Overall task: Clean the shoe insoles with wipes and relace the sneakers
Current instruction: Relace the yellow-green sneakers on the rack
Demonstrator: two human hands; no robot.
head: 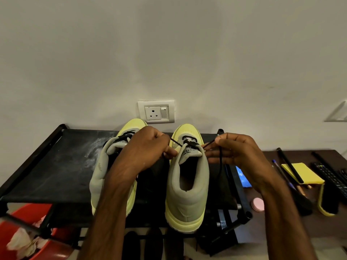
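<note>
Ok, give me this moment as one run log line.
stage: relacing right sneaker | left hand: pinches black lace | right hand: pinches its other end | left sneaker: alongside on rack

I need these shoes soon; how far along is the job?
Apparently done: crumpled white wipes lie in the red plastic bin, and the left grey-and-lime sneaker shows black lacing. In hand: left hand and right hand each hold an end of the thin black lace on the right grey-and-lime sneaker. Left: tying it.

Both forearms reach forward; left hand (pixel 148 147) curls tight, apparently pinching the lace (pixel 176 143); right hand (pixel 238 152) pinches its other end, fingers (pixel 217 158) half-straight
</note>
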